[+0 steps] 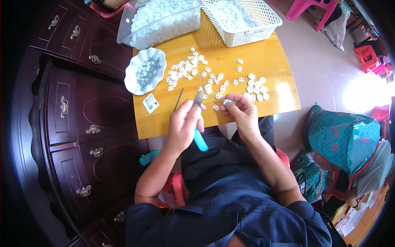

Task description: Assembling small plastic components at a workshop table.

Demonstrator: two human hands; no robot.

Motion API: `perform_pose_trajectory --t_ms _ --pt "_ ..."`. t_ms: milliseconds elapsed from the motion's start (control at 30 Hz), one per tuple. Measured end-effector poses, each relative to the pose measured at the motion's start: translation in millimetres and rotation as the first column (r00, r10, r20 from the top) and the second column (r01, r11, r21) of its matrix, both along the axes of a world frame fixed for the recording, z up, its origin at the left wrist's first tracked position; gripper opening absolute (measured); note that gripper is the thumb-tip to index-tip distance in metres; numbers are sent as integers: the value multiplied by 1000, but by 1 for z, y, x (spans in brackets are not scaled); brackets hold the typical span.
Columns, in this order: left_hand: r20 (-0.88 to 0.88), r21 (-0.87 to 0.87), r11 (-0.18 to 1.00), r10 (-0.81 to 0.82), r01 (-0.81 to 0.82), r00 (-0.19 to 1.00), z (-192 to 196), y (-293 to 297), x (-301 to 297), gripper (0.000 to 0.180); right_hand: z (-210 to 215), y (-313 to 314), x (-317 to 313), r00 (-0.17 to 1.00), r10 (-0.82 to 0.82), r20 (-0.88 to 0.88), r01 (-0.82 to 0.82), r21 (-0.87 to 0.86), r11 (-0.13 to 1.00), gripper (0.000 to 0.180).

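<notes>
My left hand (184, 125) grips pliers with blue handles (200, 140), their metal jaws pointing up toward the table. My right hand (240, 112) pinches a small white plastic piece (227, 101) between thumb and fingers, close beside the plier tips. Both hands hover over the near edge of a small yellow wooden table (263, 57). Several loose white plastic pieces (193, 70) lie scattered across the table in front of the hands, with another cluster (255, 88) to the right.
A white scalloped dish (131, 78) holds small metal parts. A clear tub (123, 33) and a white basket (247, 39) full of white pieces stand at the table's far side. A thin metal rod (178, 100), a paper tag (150, 103), a dark wooden cabinet (78, 123) left, green bags (341, 136) right.
</notes>
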State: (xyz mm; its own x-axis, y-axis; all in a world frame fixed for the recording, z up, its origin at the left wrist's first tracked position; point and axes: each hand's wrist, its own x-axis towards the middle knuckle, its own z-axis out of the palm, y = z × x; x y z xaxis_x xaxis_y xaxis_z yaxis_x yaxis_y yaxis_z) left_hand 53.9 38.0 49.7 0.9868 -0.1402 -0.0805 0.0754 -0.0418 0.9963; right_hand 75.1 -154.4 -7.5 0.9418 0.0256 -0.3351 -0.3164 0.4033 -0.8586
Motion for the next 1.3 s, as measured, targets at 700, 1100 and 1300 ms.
perform_pose_trajectory --t_ms 700,1100,1300 --pt "-333 -170 606 -778 777 534 -35 9 -66 23 4 -18 11 1000 4 -1 -4 130 992 20" --pt "-262 -45 770 -624 636 737 -8 57 -48 35 10 -11 14 996 88 28 -90 74 993 18" --pt "-106 156 955 269 -252 957 1 181 23 36 10 -13 17 997 80 -11 -79 39 996 16"
